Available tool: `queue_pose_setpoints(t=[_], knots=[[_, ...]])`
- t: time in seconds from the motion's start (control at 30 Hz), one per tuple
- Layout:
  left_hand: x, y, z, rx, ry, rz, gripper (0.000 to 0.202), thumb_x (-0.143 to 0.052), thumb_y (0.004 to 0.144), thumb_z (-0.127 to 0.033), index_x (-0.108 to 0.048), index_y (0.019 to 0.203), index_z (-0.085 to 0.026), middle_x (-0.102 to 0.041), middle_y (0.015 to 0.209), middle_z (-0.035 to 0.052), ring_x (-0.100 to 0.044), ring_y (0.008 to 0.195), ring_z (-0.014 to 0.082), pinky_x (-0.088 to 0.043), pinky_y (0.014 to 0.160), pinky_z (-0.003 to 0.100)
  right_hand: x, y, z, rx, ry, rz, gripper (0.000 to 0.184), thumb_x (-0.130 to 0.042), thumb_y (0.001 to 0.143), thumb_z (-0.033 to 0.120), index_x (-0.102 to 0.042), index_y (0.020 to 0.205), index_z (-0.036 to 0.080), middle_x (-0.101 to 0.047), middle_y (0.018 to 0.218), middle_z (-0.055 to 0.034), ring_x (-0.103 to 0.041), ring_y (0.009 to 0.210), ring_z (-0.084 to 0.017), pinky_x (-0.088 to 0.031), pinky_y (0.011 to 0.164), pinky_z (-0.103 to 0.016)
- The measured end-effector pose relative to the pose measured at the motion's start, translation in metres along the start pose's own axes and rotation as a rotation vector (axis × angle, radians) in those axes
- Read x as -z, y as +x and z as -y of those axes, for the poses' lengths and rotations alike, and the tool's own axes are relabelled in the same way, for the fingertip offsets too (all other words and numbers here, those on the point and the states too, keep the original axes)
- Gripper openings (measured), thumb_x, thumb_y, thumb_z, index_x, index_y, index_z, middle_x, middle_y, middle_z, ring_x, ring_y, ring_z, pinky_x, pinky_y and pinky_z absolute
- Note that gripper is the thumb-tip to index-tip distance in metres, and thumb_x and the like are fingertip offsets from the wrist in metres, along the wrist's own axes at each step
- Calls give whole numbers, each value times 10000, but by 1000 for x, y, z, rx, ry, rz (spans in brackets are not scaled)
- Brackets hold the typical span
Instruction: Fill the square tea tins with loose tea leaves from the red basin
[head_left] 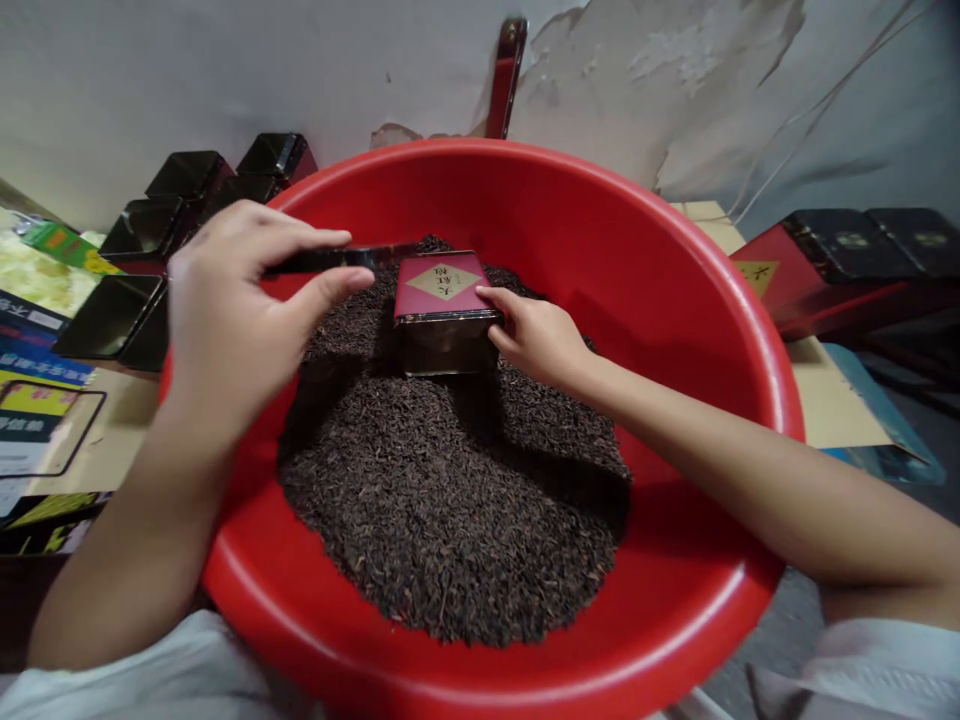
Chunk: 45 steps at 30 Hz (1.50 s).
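Note:
My right hand grips the right side of a red tea tin with a gold diamond label. The tin lies tipped over low in a large red basin, its dark end turned towards me. Loose dark tea leaves lie heaped around and below it. To the left, my left hand pinches a thin dark tin lid, seen nearly edge-on, between thumb and fingers. The lid's far end comes close to the tin; whether they touch, I cannot tell.
Several open dark tins stand left of the basin, near a green box. Red tins with black tops are at right on cardboard. A narrow red piece leans against the peeling wall.

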<state>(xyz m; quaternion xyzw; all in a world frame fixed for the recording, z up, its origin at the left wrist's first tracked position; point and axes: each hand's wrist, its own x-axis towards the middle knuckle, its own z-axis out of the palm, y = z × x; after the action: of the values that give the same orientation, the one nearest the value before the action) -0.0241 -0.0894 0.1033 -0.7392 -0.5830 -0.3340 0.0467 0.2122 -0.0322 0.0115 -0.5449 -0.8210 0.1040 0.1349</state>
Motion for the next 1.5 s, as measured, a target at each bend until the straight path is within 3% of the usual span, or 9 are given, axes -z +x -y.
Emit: queue_pose_setpoints(t=[0.2, 0.33, 0.5, 0.67, 0.87, 1.03, 1.23, 1.37, 1.5], knots=[[-79, 14, 66, 192, 320, 370, 342, -590, 861, -431, -667, 1076, -177, -612, 1153, 87, -534, 1105, 278, -458, 916, 423, 0, -1, 2, 26, -54, 24, 525, -386, 860, 237, -459, 1370, 132, -667, 1135, -152, -646, 878, -253, -454, 747, -359], [-93, 4, 65, 309, 456, 713, 292, -566, 852, -363, -671, 1048, -173, -586, 1180, 132, -540, 1120, 358, -452, 905, 508, 0, -2, 1, 25, -60, 70, 581, -411, 841, 239, -384, 1407, 114, -672, 1085, -156, -634, 836, -251, -444, 704, -346], [-68, -4, 7, 135, 332, 276, 326, -319, 916, -213, -639, 961, -167, -621, 981, 83, -580, 1000, 240, -449, 919, 393, -2, -1, -3, 68, -9, 42, 585, -426, 810, 222, -411, 1385, 113, -687, 956, -129, -600, 746, -207, -423, 652, -307], [-92, -18, -12, -443, 206, 603, 285, -396, 844, -210, -658, 875, -105, -633, 934, 131, -595, 944, 267, -478, 863, 380, -5, -2, 2, 28, 86, 44, 586, -446, 781, 184, -437, 1363, 112, -683, 889, -105, -587, 713, -191, -412, 658, -293], [-136, -21, 9, -126, 235, 697, 442, -374, 864, -126, -505, 1285, -97, -622, 1163, 147, -582, 1068, 260, -427, 966, 384, -7, -14, 24, 98, 173, 70, 559, -470, 802, 221, -446, 1350, 112, -673, 932, -102, -585, 709, -163, -421, 682, -288], [-136, -20, 8, -3, 119, 716, 355, -428, 841, -106, -605, 1145, -158, -652, 1120, 99, -588, 1051, 233, -458, 908, 330, -5, -15, 28, 90, 175, 119, 556, -464, 831, 219, -409, 1375, 113, -674, 918, -91, -590, 694, -159, -406, 653, -275], [-126, -41, -11, -185, -6, 827, 149, -514, 744, -79, -636, 791, -149, -666, 852, 58, -616, 811, 204, -482, 765, 315, -3, -3, 5, 5, 103, 71, 555, -442, 803, 143, -451, 1356, 192, -666, 769, -43, -590, 663, -171, -407, 633, -273], [-126, -50, -20, -310, 81, 744, 285, -440, 800, -55, -606, 1028, -86, -634, 1036, 151, -587, 981, 269, -468, 859, 382, -3, -4, 4, 12, 198, 70, 563, -444, 767, 116, -469, 1328, 162, -653, 726, -27, -589, 647, -160, -436, 658, -275], [-132, -35, -8, -196, 202, 623, 440, -311, 853, -30, -529, 1230, -87, -566, 1218, 184, -521, 1151, 297, -396, 995, 450, 0, -14, 19, 62, 294, 119, 559, -430, 772, 115, -455, 1329, 151, -636, 666, 2, -592, 623, -147, -445, 678, -270]])
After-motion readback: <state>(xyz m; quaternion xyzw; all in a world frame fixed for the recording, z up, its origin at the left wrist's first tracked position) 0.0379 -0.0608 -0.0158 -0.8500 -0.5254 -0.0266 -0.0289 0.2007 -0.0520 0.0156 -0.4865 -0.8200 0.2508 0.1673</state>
